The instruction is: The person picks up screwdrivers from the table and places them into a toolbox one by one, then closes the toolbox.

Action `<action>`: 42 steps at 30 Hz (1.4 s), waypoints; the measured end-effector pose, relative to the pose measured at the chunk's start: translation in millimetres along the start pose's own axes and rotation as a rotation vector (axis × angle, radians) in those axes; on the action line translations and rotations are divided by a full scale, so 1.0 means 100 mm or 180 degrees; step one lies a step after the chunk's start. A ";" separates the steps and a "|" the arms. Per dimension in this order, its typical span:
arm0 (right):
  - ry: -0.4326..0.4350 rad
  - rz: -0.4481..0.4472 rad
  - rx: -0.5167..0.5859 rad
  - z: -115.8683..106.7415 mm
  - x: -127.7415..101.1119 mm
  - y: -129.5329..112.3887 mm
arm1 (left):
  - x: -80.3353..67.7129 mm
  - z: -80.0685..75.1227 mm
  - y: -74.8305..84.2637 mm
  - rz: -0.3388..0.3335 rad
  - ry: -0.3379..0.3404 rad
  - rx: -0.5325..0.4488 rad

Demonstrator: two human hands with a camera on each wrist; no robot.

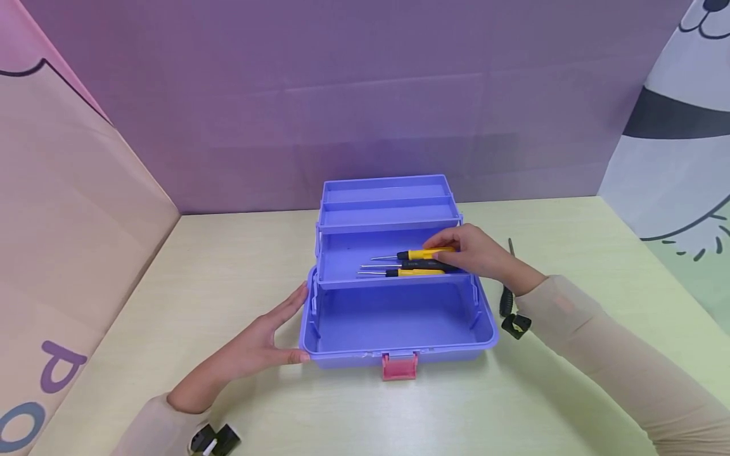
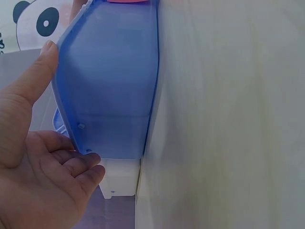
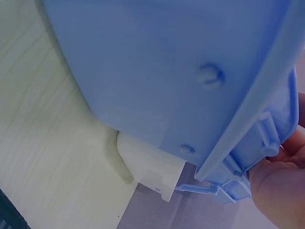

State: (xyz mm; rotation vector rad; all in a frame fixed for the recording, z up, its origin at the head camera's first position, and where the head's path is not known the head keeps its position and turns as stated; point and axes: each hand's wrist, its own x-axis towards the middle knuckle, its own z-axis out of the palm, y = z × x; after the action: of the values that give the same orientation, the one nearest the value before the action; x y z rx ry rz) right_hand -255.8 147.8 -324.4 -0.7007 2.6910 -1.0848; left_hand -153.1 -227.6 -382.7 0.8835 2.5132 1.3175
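Note:
A purple-blue toolbox (image 1: 348,360) stands opened on the table, its tiers stepped up behind the deep bottom compartment. Three screwdrivers lie side by side in the lower tray (image 1: 339,256): an upper yellow-and-black screwdriver (image 1: 419,254), a black screwdriver (image 1: 419,265) and a front yellow-and-black screwdriver (image 1: 420,273). My right hand (image 1: 476,253) pinches the handle of the upper yellow one at the tray's right end. At the box's left side, my left hand (image 1: 256,345) rests spread against the rim, thumb by the front corner and fingers farther back. The left wrist view shows its thumb (image 2: 44,64) along that rim.
Another screwdriver (image 1: 506,301) with a dark handle lies on the table (image 1: 245,266) right of the box, beside my right forearm. A pink latch (image 1: 399,367) hangs at the box front. The divided top tray (image 1: 393,208) sits before a purple backdrop (image 1: 342,95).

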 end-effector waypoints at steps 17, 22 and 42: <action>0.0012 -0.0016 -0.0026 0.01 0.00 -0.02 | -0.01 0.00 0.01 -0.0021 0.0004 0.0017; 0.0006 -0.0029 -0.0038 0.02 0.00 -0.03 | -0.01 0.00 0.01 -0.0007 -0.0001 0.0023; -0.0033 -0.0067 -0.0099 0.05 0.04 -0.08 | -0.02 0.00 0.02 -0.0049 0.0013 0.0028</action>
State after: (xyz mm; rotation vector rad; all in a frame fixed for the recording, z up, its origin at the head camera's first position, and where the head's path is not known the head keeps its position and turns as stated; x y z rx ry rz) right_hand -255.3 137.8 -322.0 -0.7395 2.7031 -1.0434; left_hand -150.6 -228.0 -381.0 0.8623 2.5258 1.3060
